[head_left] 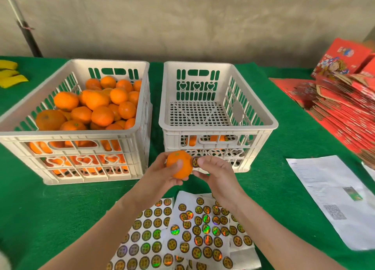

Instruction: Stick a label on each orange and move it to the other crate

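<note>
Head view: an orange is held just above the table, in front of the gap between two white crates. It is gripped by the left hand, thumb across the front and fingers curled underneath. A round foil label is pinched between thumb and forefinger of the right hand and is set against the orange's right side. Whether it is already stuck flat cannot be told.

The left crate is heaped with unlabelled fruit. The right crate is nearly bare; only a couple of oranges are glimpsed through the slots of its near wall. Label sheets are spread on the table under the forearms.

The step in hand is judged to be the pressing-on of the label, early in the task given how full the left crate is.

The drop-off is governed by one relation: the right crate lies just beyond the hands and a little to their right, its long axis running away from the person, with its near wall rising above the held orange. The orange must therefore be lifted over that rim. The right hand is the nearer to it, yet the fruit is carried by the left, so a hand-over or a reach across is called for.
</note>
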### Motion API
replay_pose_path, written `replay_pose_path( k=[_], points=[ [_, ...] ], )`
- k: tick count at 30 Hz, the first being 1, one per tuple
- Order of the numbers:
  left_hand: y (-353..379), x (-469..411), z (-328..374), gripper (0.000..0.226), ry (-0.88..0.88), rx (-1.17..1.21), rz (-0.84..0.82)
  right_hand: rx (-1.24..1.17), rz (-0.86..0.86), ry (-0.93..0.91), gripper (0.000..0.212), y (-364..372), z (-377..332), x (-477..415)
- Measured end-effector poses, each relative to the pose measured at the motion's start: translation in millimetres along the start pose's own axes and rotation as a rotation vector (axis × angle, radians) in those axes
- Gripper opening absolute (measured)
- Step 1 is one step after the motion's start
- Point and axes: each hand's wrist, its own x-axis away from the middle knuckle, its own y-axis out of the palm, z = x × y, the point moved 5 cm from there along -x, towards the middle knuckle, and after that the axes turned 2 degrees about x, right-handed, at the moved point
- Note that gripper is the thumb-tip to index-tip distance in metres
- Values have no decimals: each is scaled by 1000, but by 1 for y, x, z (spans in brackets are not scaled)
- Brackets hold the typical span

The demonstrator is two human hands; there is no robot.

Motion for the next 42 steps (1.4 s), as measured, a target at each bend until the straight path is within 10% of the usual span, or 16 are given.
replay_pose_path(
  k=[14,30,33,36,42],
  points=[
    [18,0,13,63,-8,327,43,285,55,-259,22,27,-21,9],
    [-15,-17,148,44,483,-534,284,779,-31,-667,58,80,-122,-44],
    [-84,-43,171,19,402,-1025,702,1027,6,-396,57,56,-143,-121],
    [-126,-64,149,20,21,-1521,673,1640,-138,-47,43,25,-122,-187],
    [-146,-68,138,14,165,-1383,720,2228,-407,338,42,-25,-54,-237]
  ],
)
